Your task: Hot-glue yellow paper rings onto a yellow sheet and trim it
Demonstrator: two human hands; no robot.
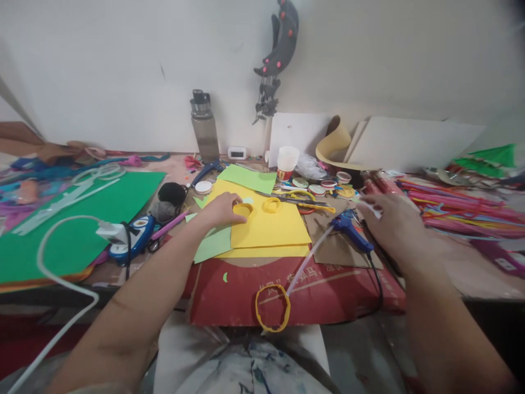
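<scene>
My left hand (227,209) pinches a small curled yellow ring (245,209), paper or foam, over a yellow sheet (266,235). A second small yellow ring (271,205) rests on that sheet, to the right. Past the right side of the sheets, my right hand (383,219) has its fingers bent together around something thin and whitish that I cannot make out. Just left of it lies a blue glue gun (353,231), a long translucent glue stick (307,262) in its back end. Near the front edge, a larger yellow hoop (273,308) touches the stick's end.
Scissors (305,202) lie behind the yellow sheet, near small tubs and a paper cup (287,161). Green sheets (123,219) and a blue power strip (131,241) with cables are at left. Pipe cleaners (459,208) cover the right side. A bottle (204,128) stands by the wall.
</scene>
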